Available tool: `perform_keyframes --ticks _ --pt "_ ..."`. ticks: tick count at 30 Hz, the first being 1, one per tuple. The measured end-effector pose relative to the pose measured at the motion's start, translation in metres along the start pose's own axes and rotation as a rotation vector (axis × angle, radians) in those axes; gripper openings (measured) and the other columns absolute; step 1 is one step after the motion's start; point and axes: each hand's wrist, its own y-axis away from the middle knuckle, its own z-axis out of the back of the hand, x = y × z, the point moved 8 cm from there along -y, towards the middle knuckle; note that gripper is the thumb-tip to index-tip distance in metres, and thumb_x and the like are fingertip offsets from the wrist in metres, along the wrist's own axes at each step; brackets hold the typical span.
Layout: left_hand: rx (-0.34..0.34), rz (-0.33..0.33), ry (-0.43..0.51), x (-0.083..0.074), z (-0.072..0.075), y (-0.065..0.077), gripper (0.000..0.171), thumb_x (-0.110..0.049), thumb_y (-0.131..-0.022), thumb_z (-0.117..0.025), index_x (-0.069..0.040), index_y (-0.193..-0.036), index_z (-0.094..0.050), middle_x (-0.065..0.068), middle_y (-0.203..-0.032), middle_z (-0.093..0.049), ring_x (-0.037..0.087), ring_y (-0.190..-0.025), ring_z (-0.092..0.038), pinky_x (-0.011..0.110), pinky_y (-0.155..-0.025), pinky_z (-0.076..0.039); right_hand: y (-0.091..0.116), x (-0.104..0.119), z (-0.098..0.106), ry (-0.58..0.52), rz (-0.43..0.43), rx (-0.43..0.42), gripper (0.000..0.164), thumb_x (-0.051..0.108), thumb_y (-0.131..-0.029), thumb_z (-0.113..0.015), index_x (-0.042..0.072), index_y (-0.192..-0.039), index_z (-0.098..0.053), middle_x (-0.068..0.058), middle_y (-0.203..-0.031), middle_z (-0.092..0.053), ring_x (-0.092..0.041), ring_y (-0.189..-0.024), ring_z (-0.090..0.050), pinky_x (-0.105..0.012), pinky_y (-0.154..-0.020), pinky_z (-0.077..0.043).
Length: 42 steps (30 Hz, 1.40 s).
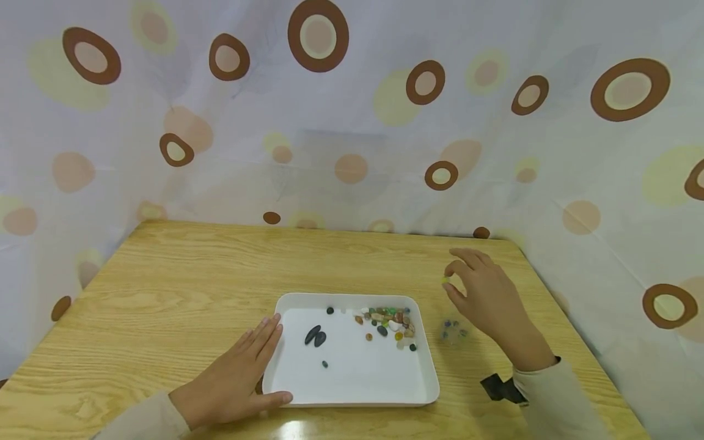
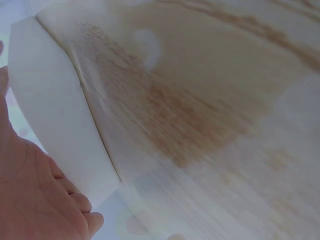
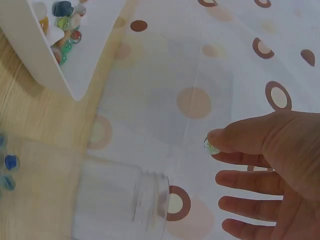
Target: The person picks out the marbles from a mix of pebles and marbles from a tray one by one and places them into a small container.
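Note:
A white tray (image 1: 352, 391) holds several small stones and glass marbles, most grouped in its far right corner (image 1: 393, 318). My left hand (image 1: 242, 373) rests on the tray's left side, fingers extended along the rim and thumb at the near edge. The left wrist view shows its fingers against the tray's outer wall (image 2: 55, 110). Raised to the right of the tray, my right hand (image 1: 492, 299) pinches a clear marble with green-yellow in it (image 3: 211, 146) between thumb and index finger. Below that hand stands a clear jar (image 3: 115, 195), with several blue-tinted marbles (image 3: 11, 162) at its bottom.
Dark oval stones (image 1: 316, 336) lie in the tray's left half, and a small one (image 1: 325, 364) lies nearer the front. The wooden table (image 1: 192, 275) meets a patterned sheet (image 1: 352, 122) at the back and right.

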Motion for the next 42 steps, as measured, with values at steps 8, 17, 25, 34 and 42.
perform_keyframes --ticks 8,17,25,34,42 --pt "-0.004 -0.005 -0.005 0.0 0.001 0.001 0.103 -0.075 -0.086 -0.04 0.004 -0.15 -0.022 0.018 -0.158 -0.014 0.033 -0.145 -0.017 0.05 -0.114 -0.023 0.027 -0.03 0.013 0.016 -0.082 0.014 0.018 0.009 -0.077 -0.077 0.002 -0.09 -0.066 -0.026 -0.124 -0.056 -0.045 -0.114 -0.05 -0.057 -0.082 -0.047" --pt "-0.009 -0.005 -0.028 0.0 0.001 0.0 0.103 -0.075 -0.086 -0.04 0.004 -0.15 -0.023 0.018 -0.158 -0.014 0.033 -0.145 -0.016 0.048 -0.116 -0.02 0.042 -0.047 0.001 0.006 -0.145 0.104 0.018 0.011 -0.079 -0.076 0.002 -0.091 -0.067 -0.029 -0.123 -0.055 -0.049 -0.11 -0.051 -0.059 -0.081 -0.047" --pt "-0.003 -0.005 -0.021 0.0 0.0 -0.001 0.103 -0.075 -0.086 -0.039 0.004 -0.15 -0.022 0.018 -0.158 -0.014 0.033 -0.145 -0.016 0.049 -0.115 -0.02 0.044 -0.045 -0.004 0.004 -0.155 0.136 0.018 0.012 -0.081 -0.075 0.001 -0.093 -0.067 -0.029 -0.125 -0.055 -0.049 -0.111 -0.05 -0.059 -0.082 -0.047" --pt "-0.009 -0.004 -0.03 0.001 -0.001 0.0 0.103 -0.075 -0.086 -0.04 0.004 -0.15 -0.023 0.018 -0.158 -0.014 0.032 -0.145 -0.016 0.048 -0.116 -0.02 0.045 -0.047 -0.008 -0.005 -0.173 0.164 0.017 0.013 -0.084 -0.073 0.002 -0.095 -0.068 -0.029 -0.126 -0.054 -0.049 -0.112 -0.05 -0.059 -0.084 -0.046" --pt "-0.005 -0.007 -0.031 -0.001 0.0 -0.001 0.104 -0.075 -0.086 -0.04 0.005 -0.149 -0.023 0.019 -0.158 -0.015 0.033 -0.145 -0.016 0.048 -0.115 -0.021 0.044 -0.046 -0.006 -0.009 -0.165 0.149 0.017 0.012 -0.083 -0.073 0.002 -0.095 -0.068 -0.029 -0.125 -0.055 -0.049 -0.111 -0.051 -0.059 -0.083 -0.046"
